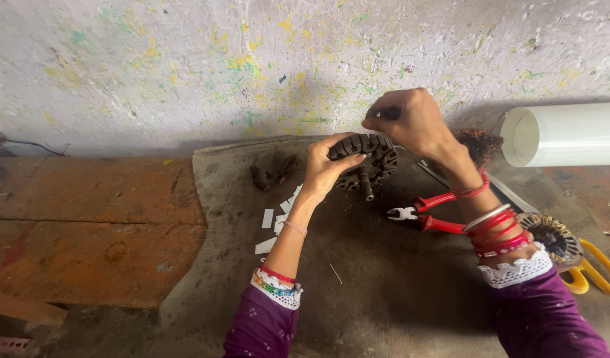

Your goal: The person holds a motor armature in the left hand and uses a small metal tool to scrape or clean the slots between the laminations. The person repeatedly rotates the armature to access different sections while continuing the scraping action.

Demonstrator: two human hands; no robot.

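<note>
My left hand (323, 167) grips a round black toothed motor core (370, 159) with a short shaft, tilted up on edge over a dark mat (358, 278). Just above the core's upper rim is my right hand (408, 119), its fingers pinched on something small and dark that I cannot make out. Both wrists wear bangles and purple sleeves.
Red-handled cutting pliers (427, 213) lie on the mat right of the core. Several white paper strips (275, 222) lie to its left. A second wound motor core (550, 237) and yellow-handled scissors (600, 272) sit at the right. A white pipe (563, 134) lies against the paint-spattered wall.
</note>
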